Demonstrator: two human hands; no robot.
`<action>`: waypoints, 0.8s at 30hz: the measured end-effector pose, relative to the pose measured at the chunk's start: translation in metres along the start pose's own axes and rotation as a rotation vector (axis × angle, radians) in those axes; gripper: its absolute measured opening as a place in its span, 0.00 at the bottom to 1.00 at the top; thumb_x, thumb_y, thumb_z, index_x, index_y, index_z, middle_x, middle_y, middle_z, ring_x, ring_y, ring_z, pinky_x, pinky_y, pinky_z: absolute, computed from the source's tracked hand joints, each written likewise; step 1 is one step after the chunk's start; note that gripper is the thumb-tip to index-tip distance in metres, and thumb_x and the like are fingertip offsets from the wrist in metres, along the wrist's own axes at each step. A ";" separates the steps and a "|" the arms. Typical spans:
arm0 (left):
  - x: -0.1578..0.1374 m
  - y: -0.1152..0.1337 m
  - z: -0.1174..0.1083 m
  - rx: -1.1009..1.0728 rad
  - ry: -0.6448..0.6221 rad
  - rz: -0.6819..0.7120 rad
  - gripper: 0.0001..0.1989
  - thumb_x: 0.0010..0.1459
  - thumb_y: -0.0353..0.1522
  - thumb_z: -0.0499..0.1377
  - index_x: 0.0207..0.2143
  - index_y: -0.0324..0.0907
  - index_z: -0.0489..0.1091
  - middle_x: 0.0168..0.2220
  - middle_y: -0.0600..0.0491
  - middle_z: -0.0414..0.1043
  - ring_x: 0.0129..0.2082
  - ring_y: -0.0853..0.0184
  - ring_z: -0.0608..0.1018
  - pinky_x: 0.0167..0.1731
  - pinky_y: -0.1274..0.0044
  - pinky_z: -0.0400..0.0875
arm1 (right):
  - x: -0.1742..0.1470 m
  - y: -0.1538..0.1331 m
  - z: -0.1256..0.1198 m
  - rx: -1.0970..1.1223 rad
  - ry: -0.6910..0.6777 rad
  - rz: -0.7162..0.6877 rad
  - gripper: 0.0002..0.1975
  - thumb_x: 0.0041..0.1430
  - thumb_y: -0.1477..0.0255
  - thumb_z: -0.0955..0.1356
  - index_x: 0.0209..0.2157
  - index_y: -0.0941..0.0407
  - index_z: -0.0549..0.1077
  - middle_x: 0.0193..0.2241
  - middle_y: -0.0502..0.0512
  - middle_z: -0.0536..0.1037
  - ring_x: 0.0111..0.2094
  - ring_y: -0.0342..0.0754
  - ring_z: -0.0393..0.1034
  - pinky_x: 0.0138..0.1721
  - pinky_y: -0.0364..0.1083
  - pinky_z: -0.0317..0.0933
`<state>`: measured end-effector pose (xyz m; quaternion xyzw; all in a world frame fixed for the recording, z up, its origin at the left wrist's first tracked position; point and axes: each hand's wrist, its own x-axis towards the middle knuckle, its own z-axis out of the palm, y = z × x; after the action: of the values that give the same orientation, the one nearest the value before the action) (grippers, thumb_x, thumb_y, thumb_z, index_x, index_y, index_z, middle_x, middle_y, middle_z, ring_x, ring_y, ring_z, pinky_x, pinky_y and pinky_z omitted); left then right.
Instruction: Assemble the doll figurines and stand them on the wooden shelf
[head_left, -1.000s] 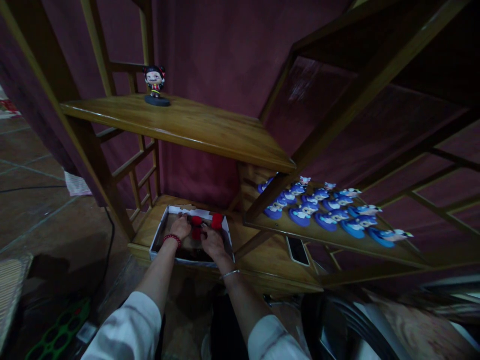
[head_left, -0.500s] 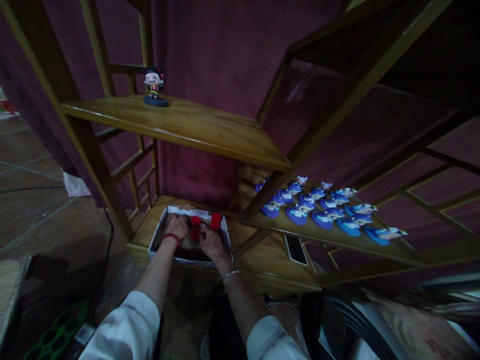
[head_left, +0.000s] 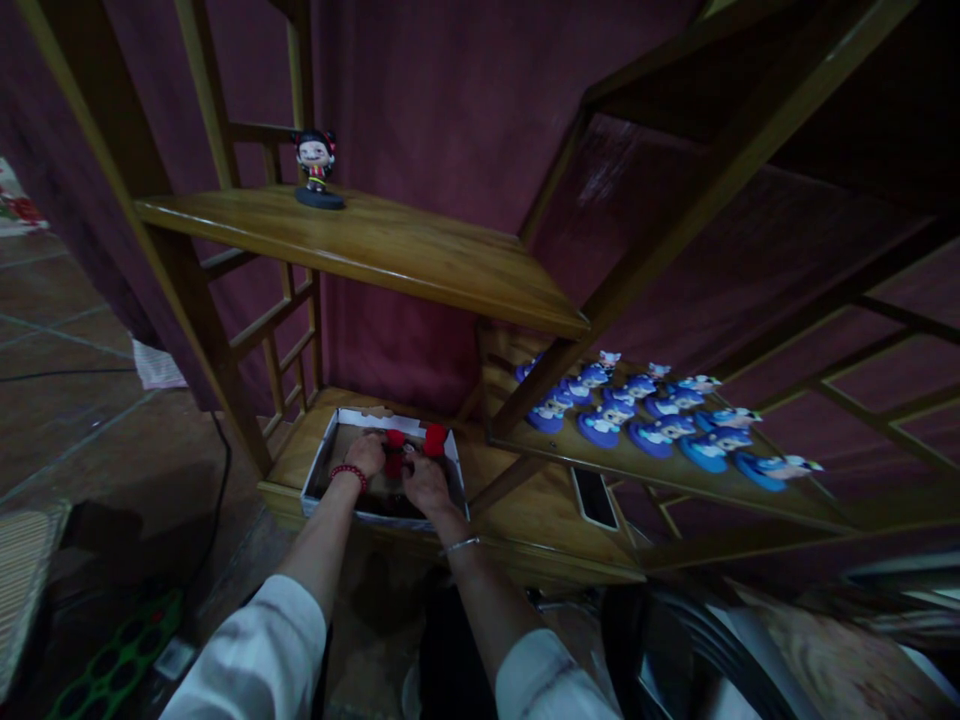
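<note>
Both of my hands reach down into a shallow white cardboard box [head_left: 324, 447] on the lowest wooden shelf. My left hand [head_left: 365, 454], with a red bead bracelet on its wrist, rests near the box's back middle. My right hand [head_left: 425, 483], with a thin bangle on its wrist, lies just right of it. A small red item [head_left: 394, 452] sits between the two hands and touches their fingers. Another red item [head_left: 435, 440] stands at the box's back right corner. The dark hides whether either hand grips anything.
A small black-haired figurine [head_left: 316, 166] stands on the upper wooden shelf [head_left: 390, 250]. Several blue figurines [head_left: 645, 425] lie in rows on the right-hand shelf. A dark phone [head_left: 595, 497] lies right of the box. A black cable [head_left: 217, 480] and a green object [head_left: 127, 650] are on the floor at left.
My hands have stayed in the box and drawn slightly closer around the middle red item. The view has shifted a little.
</note>
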<state>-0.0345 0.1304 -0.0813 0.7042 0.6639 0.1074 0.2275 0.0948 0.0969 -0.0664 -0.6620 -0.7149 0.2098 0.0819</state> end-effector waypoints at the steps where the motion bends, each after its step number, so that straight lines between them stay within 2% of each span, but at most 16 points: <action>1: 0.001 0.000 0.000 -0.003 0.001 -0.010 0.18 0.49 0.23 0.46 0.40 0.40 0.69 0.41 0.45 0.71 0.43 0.64 0.71 0.44 0.75 0.62 | 0.000 0.000 0.000 0.002 0.002 -0.002 0.13 0.52 0.75 0.61 0.39 0.55 0.70 0.38 0.54 0.75 0.42 0.46 0.67 0.43 0.42 0.57; 5: 0.001 -0.003 -0.002 -0.021 0.023 -0.067 0.17 0.50 0.24 0.46 0.38 0.38 0.71 0.39 0.43 0.72 0.41 0.62 0.72 0.41 0.74 0.63 | 0.000 0.000 0.000 0.005 0.015 -0.003 0.12 0.52 0.74 0.61 0.39 0.55 0.70 0.38 0.54 0.75 0.41 0.45 0.68 0.43 0.42 0.57; 9: -0.002 -0.007 -0.010 -0.052 0.035 -0.081 0.14 0.51 0.27 0.48 0.33 0.39 0.72 0.37 0.46 0.73 0.38 0.64 0.73 0.39 0.76 0.64 | 0.000 -0.001 0.000 -0.001 0.025 -0.004 0.12 0.52 0.74 0.61 0.39 0.55 0.70 0.38 0.54 0.75 0.41 0.45 0.68 0.43 0.41 0.57; 17: -0.015 -0.012 -0.029 -0.135 0.015 0.026 0.12 0.46 0.25 0.50 0.30 0.40 0.71 0.34 0.52 0.74 0.36 0.69 0.73 0.38 0.80 0.63 | 0.001 -0.006 0.003 -0.014 0.051 0.039 0.11 0.52 0.75 0.61 0.37 0.53 0.70 0.36 0.53 0.75 0.40 0.46 0.68 0.41 0.42 0.59; 20: -0.020 -0.012 -0.032 -0.160 0.001 0.084 0.13 0.45 0.25 0.51 0.34 0.41 0.69 0.34 0.54 0.73 0.36 0.69 0.73 0.38 0.80 0.64 | 0.000 -0.009 0.004 0.003 0.078 0.021 0.13 0.51 0.76 0.62 0.39 0.53 0.69 0.38 0.54 0.74 0.40 0.46 0.68 0.42 0.42 0.58; 24: -0.025 -0.010 -0.035 -0.212 -0.052 0.136 0.24 0.44 0.27 0.52 0.48 0.41 0.60 0.41 0.51 0.71 0.40 0.67 0.72 0.40 0.78 0.64 | -0.002 -0.016 0.005 0.034 0.125 -0.054 0.18 0.49 0.76 0.63 0.45 0.53 0.65 0.42 0.54 0.72 0.44 0.46 0.65 0.44 0.43 0.57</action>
<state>-0.0613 0.1124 -0.0519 0.7222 0.5933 0.1740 0.3101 0.0785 0.0936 -0.0636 -0.6527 -0.7223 0.1780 0.1431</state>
